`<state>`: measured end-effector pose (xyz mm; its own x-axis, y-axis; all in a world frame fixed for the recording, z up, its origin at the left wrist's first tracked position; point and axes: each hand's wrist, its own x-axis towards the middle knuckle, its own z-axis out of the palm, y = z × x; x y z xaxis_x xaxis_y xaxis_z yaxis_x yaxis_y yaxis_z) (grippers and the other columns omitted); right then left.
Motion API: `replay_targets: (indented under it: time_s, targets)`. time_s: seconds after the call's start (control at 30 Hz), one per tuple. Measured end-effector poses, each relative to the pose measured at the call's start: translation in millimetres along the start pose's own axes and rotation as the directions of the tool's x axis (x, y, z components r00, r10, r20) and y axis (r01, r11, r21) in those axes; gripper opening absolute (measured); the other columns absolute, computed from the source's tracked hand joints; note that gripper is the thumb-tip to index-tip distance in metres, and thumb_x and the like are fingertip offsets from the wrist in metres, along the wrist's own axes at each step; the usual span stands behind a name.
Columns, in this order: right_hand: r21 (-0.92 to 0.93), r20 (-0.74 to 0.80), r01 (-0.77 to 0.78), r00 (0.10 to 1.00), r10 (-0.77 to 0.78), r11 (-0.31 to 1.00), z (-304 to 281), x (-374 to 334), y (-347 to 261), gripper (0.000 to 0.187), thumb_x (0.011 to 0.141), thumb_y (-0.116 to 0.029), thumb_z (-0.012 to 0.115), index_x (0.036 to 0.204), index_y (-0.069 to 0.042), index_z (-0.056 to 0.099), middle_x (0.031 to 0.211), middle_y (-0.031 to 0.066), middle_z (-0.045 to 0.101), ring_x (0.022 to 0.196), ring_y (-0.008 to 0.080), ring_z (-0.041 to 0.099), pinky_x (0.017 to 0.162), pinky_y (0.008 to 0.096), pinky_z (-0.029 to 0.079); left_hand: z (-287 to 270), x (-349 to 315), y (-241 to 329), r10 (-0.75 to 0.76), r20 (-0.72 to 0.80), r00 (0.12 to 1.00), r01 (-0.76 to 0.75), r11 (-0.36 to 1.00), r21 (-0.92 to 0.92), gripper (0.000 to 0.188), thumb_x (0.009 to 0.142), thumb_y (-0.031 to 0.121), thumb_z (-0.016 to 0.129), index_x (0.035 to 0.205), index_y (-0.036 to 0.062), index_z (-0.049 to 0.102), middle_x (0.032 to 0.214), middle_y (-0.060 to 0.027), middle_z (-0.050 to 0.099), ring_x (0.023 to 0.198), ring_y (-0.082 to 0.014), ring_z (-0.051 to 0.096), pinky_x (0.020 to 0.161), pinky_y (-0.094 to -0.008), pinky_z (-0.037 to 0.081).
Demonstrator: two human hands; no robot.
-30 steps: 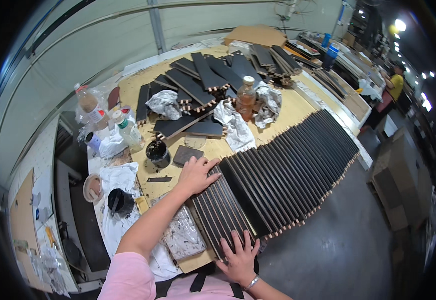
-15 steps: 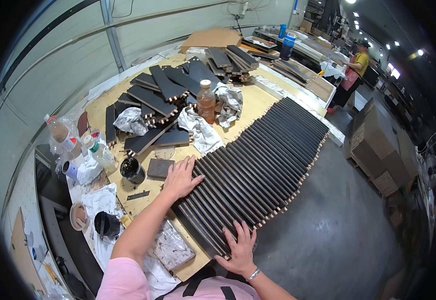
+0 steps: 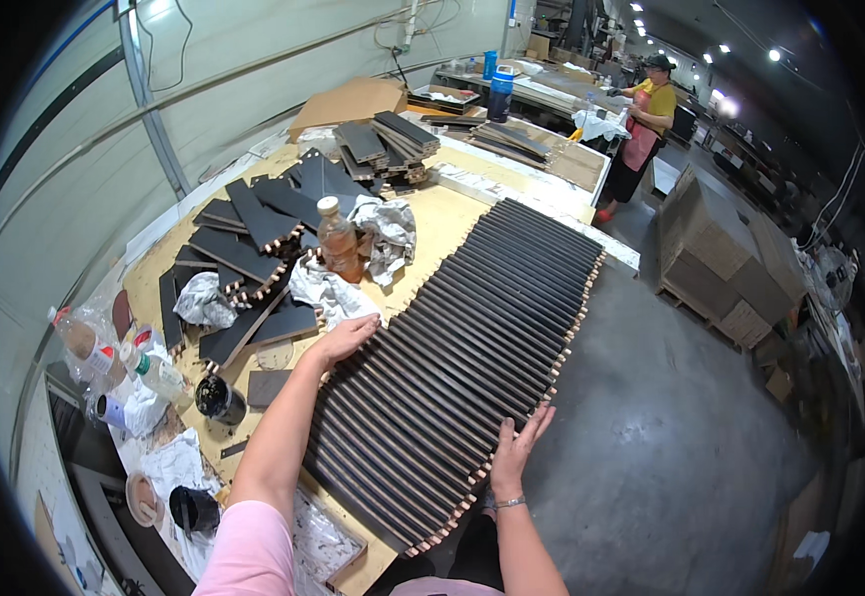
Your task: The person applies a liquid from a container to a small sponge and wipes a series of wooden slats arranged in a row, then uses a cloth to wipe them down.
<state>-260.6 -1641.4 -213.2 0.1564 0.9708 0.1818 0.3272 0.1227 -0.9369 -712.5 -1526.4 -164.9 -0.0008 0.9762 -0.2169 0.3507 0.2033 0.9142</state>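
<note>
A long, slightly curved row of black wooden slats [image 3: 452, 338] lies packed side by side on the table, with pale peg ends showing along its edges. My left hand [image 3: 346, 341] rests against the row's left edge, fingers stretched out and close together. At the right edge, my right hand [image 3: 518, 447] touches the slat ends with its fingers extended upward and apart. Neither hand is wrapped round a slat. Left of the row lie loose black boards [image 3: 224, 253] with pegs, crumpled white rags [image 3: 328, 288] and a bottle of amber liquid [image 3: 338, 243].
On the left stand an open black-stained jar [image 3: 220, 399], a black cup [image 3: 194, 510] and plastic bottles [image 3: 149, 372]. More boards [image 3: 403, 139] are stacked at the back. Cartons [image 3: 720, 243] sit on a pallet at right; a co-worker [image 3: 646, 124] stands at a far bench.
Both hands have moved farther along the row. My right hand has gone from the near slats to the right-hand ends, my left to the left edge. The view has shifted right.
</note>
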Motion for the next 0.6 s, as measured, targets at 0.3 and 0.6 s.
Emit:
replay_targets:
  time_s: [0.3, 0.6]
  targets:
    - [-0.041, -0.046, -0.010, 0.999, 0.008, 0.999, 11, 33, -4, 0.097, 0.125, -0.034, 0.065, 0.193, 0.005, 0.008, 0.203, 0.0309, -0.001, 0.190, 0.0437, 0.000, 0.152, 0.0544, 0.010, 9, 12, 5, 0.003, 0.008, 1.000, -0.004, 0.992, 0.129, 0.070, 0.128, 0.049, 0.063, 0.184, 0.0076, 0.054, 0.183, -0.0125, 0.063, 0.168, -0.0256, 0.056, 0.139, -0.0384, 0.040]
    - [0.048, -0.107, -0.047, 0.993, 0.051, 0.998, -27, 108, 36, 0.089, 0.130, -0.041, 0.055, 0.194, 0.001, 0.010, 0.204, 0.0269, 0.002, 0.190, 0.0387, 0.001, 0.153, 0.0499, 0.006, 22, 74, 33, 0.050, -0.073, 0.996, -0.055, 0.996, -0.065, 0.069, 0.127, 0.041, 0.065, 0.182, 0.0018, 0.054, 0.183, -0.0177, 0.062, 0.166, -0.0242, 0.059, 0.136, -0.0365, 0.045]
